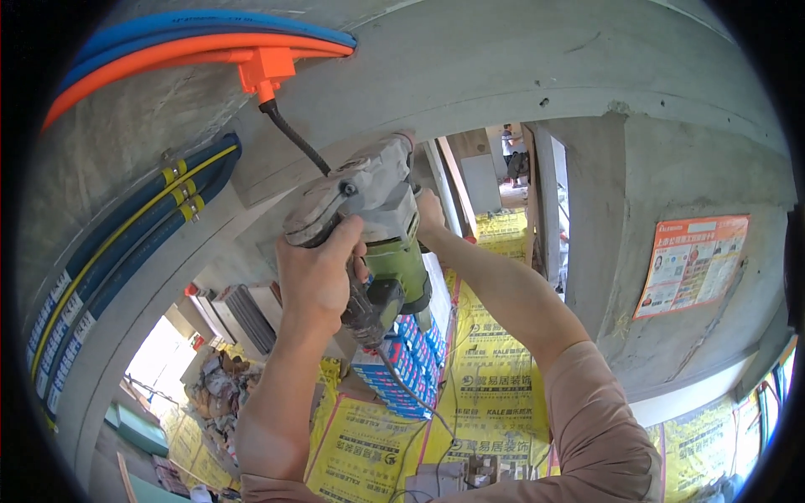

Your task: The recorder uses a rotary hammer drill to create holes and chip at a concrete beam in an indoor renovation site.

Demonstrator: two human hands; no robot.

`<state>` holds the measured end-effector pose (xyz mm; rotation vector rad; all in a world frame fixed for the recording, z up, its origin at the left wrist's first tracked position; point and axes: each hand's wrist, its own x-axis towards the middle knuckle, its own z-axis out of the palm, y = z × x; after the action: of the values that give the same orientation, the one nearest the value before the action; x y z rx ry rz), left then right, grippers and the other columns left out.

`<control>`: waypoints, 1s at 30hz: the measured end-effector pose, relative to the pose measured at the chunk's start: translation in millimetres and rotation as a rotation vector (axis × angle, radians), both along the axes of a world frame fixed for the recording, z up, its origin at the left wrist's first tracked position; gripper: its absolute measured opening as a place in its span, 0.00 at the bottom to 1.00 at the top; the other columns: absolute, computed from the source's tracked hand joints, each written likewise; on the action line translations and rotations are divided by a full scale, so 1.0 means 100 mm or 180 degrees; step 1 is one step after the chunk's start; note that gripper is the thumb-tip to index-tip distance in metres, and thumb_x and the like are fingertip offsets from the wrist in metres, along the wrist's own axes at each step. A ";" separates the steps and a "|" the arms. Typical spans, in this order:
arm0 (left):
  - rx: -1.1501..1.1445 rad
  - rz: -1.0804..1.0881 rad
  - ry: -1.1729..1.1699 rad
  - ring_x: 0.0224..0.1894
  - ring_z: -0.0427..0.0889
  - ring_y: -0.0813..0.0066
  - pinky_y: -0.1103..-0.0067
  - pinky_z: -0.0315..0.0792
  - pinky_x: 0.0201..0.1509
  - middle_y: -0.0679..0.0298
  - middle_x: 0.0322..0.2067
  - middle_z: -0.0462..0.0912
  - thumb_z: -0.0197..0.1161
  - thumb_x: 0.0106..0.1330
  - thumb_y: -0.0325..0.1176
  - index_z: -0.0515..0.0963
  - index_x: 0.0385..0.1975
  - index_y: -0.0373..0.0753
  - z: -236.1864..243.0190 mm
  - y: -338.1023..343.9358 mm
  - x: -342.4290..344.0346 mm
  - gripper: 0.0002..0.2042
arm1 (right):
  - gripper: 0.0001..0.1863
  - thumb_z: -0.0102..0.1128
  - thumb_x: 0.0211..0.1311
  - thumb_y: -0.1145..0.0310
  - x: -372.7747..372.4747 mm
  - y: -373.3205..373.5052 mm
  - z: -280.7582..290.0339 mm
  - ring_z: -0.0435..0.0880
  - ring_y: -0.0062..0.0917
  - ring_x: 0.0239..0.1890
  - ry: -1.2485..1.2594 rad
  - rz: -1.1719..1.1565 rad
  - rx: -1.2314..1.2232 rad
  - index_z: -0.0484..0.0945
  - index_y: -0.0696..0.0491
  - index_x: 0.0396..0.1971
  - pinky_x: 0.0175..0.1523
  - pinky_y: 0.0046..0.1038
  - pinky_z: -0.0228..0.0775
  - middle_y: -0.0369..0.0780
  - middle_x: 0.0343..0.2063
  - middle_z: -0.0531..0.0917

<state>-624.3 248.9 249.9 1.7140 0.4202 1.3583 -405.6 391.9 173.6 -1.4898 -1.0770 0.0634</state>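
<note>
A dusty grey-and-green rotary hammer drill (pixel 394 264) is held up overhead, its front end close against the grey concrete beam (pixel 503 80). Its bit is hidden, so I cannot tell whether it enters the concrete. My left hand (pixel 314 272) is wrapped round the rear handle. My right hand (pixel 430 218) is closed at the drill's far side, gripping what seems to be its side handle, mostly hidden. From the bottom of the drill a power cord (pixel 411 390) hangs toward the floor. Left of the drill, a dark corrugated conduit (pixel 293 138) drops from an orange junction box (pixel 267 69).
Blue and orange pipes (pixel 210 38) run along the ceiling, with dark insulated pipes (pixel 126 243) strapped at left. Below, yellow protective sheeting (pixel 495 369) covers the floor beside stacked blue boxes (pixel 402 369). A rubble pile (pixel 220 390) lies lower left; a poster (pixel 692 264) hangs right. Another person (pixel 509 142) is far off.
</note>
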 end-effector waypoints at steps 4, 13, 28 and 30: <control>0.0174 0.0121 0.0107 0.17 0.73 0.76 0.78 0.68 0.20 0.64 0.21 0.77 0.66 0.62 0.33 0.77 0.34 0.35 -0.07 -0.14 0.10 0.08 | 0.21 0.65 0.52 0.56 0.25 0.20 -0.23 0.83 0.49 0.45 0.0273 0.0306 0.0343 0.81 0.60 0.36 0.48 0.44 0.74 0.55 0.37 0.84; -0.0008 0.0259 0.0056 0.16 0.74 0.79 0.80 0.68 0.18 0.65 0.20 0.78 0.66 0.62 0.30 0.79 0.34 0.31 -0.03 -0.06 0.14 0.08 | 0.25 0.68 0.49 0.50 0.40 0.24 -0.28 0.84 0.48 0.45 -0.0053 0.0263 0.0418 0.82 0.58 0.36 0.47 0.43 0.76 0.53 0.37 0.85; 0.0403 -0.0107 0.0032 0.18 0.73 0.79 0.80 0.69 0.20 0.65 0.22 0.77 0.62 0.65 0.30 0.77 0.40 0.31 -0.06 0.03 0.16 0.09 | 0.24 0.70 0.46 0.53 0.43 0.15 -0.16 0.83 0.50 0.44 -0.0512 0.0423 0.0579 0.81 0.59 0.33 0.45 0.43 0.76 0.55 0.34 0.84; 0.0481 -0.0052 -0.0019 0.18 0.73 0.79 0.80 0.69 0.19 0.65 0.21 0.77 0.62 0.66 0.31 0.77 0.39 0.32 -0.07 -0.02 0.22 0.09 | 0.24 0.71 0.46 0.53 0.46 0.20 -0.22 0.83 0.50 0.44 -0.0380 0.0537 0.0807 0.81 0.59 0.34 0.46 0.43 0.76 0.55 0.34 0.84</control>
<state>-602.8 246.9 242.6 1.8316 0.3058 1.4134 -359.8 411.8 151.4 -1.1854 -1.2567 -0.0434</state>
